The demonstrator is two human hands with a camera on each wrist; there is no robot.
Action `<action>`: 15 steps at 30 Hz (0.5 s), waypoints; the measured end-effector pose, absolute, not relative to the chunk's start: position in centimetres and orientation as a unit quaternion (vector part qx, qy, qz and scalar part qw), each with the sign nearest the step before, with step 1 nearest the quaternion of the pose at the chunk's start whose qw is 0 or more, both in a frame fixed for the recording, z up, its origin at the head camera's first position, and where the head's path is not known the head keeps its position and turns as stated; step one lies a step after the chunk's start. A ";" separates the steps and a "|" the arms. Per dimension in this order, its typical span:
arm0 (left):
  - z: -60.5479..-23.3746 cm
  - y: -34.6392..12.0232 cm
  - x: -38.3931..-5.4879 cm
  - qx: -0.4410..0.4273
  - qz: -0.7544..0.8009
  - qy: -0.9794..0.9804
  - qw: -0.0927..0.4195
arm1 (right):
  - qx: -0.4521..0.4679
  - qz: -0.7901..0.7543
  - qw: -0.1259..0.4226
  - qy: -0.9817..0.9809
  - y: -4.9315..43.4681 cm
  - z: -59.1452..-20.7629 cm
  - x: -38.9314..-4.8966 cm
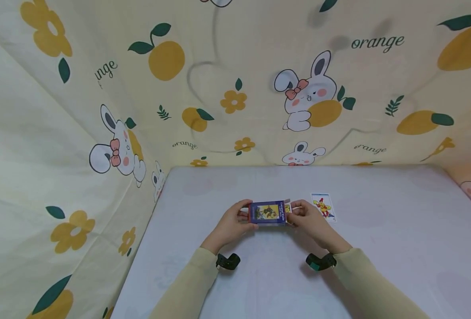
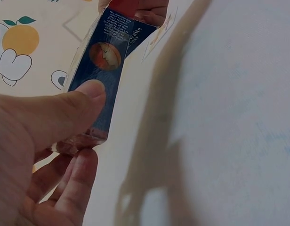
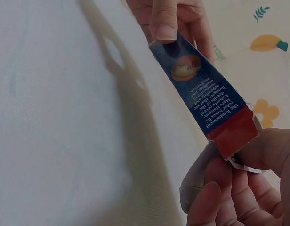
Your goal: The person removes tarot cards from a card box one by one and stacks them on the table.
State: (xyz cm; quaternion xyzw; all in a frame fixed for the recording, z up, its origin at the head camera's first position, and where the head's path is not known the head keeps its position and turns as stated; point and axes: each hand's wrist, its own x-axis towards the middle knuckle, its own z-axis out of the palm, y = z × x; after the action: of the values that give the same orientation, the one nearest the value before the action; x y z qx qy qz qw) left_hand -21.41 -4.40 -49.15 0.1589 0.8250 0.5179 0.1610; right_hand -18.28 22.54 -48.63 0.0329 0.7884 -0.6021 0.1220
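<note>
A blue tarot card box (image 1: 268, 213) is held up above the table, with its picture side towards the head view. My left hand (image 1: 232, 221) grips its closed left end; in the left wrist view the thumb (image 2: 84, 96) lies on the narrow blue side and the fingers curl beneath. My right hand (image 1: 311, 220) is at the box's open right end, where a red flap (image 3: 234, 134) is folded out. Its thumb and fingers pinch the tarot cards (image 1: 288, 208), whose edge shows at the opening. How many cards it holds is hidden.
A loose card (image 1: 323, 207) with a colourful figure lies face up on the table, just beyond my right hand. The white table (image 1: 259, 274) meets a cloth backdrop (image 1: 235, 53) printed with rabbits and oranges at the back and left. Both wrists wear dark camera bands.
</note>
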 end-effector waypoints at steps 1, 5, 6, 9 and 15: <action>-49.1 -4.4 -21.4 0.160 0.518 0.825 0.161 | 0.034 -0.604 0.123 0.787 22.6 -48.6 -18.3; -49.1 -4.7 -21.5 0.158 0.515 0.828 0.157 | 0.039 -0.605 0.121 0.786 22.7 -48.3 -18.3; -49.1 -4.7 -21.5 0.158 0.514 0.829 0.156 | 0.040 -0.606 0.120 0.785 22.7 -48.3 -18.3; -49.1 -4.9 -21.5 0.155 0.512 0.830 0.155 | 0.043 -0.611 0.119 0.781 22.7 -48.1 -18.3; -49.3 -5.3 -21.4 0.150 0.511 0.832 0.153 | 0.047 -0.600 0.114 0.790 23.1 -48.1 -18.2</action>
State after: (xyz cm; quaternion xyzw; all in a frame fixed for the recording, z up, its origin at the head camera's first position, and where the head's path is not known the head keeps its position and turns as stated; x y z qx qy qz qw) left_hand -21.40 -5.29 -49.28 0.1503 0.8324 0.5110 0.1531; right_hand -18.16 23.05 -48.14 0.0475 0.7902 -0.6003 0.1137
